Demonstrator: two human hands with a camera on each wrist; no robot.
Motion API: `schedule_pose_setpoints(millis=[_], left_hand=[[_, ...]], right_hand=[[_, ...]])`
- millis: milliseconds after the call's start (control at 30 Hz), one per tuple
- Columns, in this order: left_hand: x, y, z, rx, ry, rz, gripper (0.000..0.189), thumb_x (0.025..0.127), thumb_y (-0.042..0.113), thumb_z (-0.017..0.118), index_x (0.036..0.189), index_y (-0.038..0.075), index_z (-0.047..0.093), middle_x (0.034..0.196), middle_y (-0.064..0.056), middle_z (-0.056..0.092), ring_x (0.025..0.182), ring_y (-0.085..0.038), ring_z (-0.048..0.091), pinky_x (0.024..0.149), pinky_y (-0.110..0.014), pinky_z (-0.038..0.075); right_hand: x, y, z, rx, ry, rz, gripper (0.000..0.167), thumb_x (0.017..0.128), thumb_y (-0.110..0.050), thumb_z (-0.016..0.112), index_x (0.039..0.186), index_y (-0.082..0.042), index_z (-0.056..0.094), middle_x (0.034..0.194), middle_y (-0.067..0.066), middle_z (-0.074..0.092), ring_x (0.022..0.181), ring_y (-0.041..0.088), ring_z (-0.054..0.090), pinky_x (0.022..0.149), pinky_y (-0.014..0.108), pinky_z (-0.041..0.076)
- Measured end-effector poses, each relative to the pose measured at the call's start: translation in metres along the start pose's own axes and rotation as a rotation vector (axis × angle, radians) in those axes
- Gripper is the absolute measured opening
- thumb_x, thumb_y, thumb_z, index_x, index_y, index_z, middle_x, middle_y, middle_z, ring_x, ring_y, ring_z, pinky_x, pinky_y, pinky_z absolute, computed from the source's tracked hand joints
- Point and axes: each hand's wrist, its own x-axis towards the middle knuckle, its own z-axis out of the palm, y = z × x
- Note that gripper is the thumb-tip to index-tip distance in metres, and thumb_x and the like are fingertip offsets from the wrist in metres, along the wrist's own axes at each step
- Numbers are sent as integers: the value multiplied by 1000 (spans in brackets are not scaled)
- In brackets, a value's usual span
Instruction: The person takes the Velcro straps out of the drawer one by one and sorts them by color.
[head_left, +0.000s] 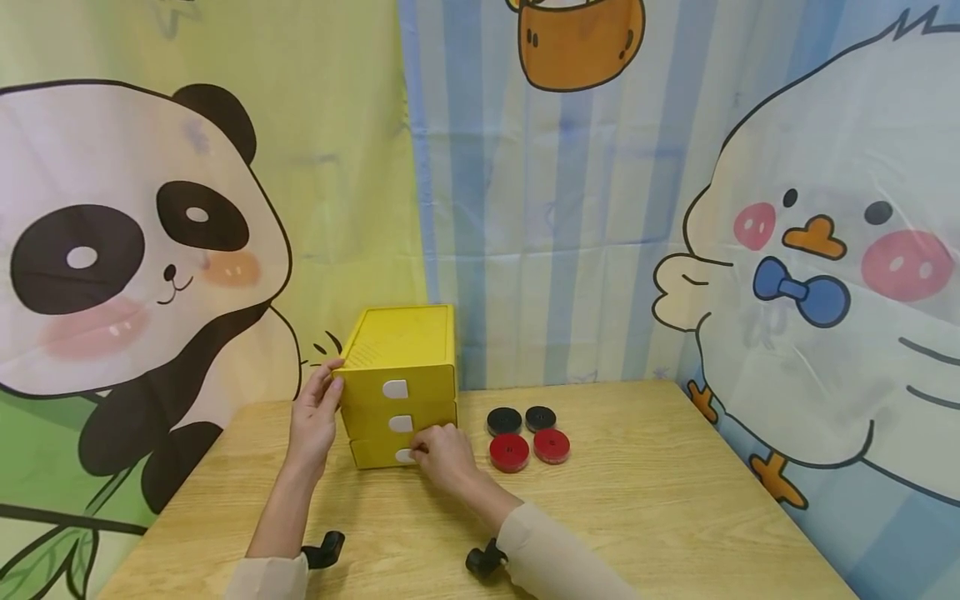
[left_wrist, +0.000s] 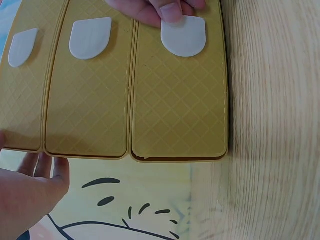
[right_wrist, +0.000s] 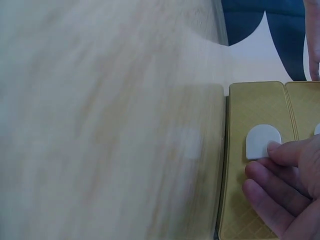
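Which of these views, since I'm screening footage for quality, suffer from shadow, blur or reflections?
Head: the yellow box is bright on top, its front shaded. Left wrist: drawer fronts dull beside the paler table, but their crosshatching is readable. Right wrist: softest, with table grain smeared and a faint reflection of the white tab on the surface.

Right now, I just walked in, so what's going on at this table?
A person is at a small yellow drawer box. Their left hand touches its left side, while their right hand pinches the white tab of the bottom drawer. That drawer looks shut or nearly so. On the table, to the right of the box, lie two black discs and two red discs.
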Motion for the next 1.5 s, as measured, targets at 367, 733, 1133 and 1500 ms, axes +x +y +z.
schedule_pose_setpoints(millis=[367,733,1133,1500], left_hand=[[0,0,1,-7,1,-13,44,111,36,47,153,22,49,149,0,50,132,-8,48,102,-10,41],[1,2,-1,-4,1,-6,45,111,37,47,154,22,49,151,-3,48,132,-9,48,101,-10,41],[-1,1,0,-15,0,-15,46,111,37,48,154,22,49,152,-2,48,132,-8,48,101,-10,41],[0,1,0,-6,-2,-16,46,111,38,48,154,24,49,152,-1,48,133,-9,47,102,-9,41]], right_hand=[[-6,-2,0,-52,0,-41,9,86,-19,85,79,-24,81,75,-15,74,63,0,59,55,16,43],[-14,-16,-9,-17,-85,-92,10,89,-11,80,83,-18,81,78,-11,76,63,-1,60,58,14,47],[-27,-29,-18,-64,-143,-117,17,90,-7,77,77,-18,75,70,-11,69,58,-1,50,54,14,41],[-34,-42,-26,-135,-208,-119,14,88,-8,79,78,-19,77,71,-10,71,58,1,57,52,16,43]])
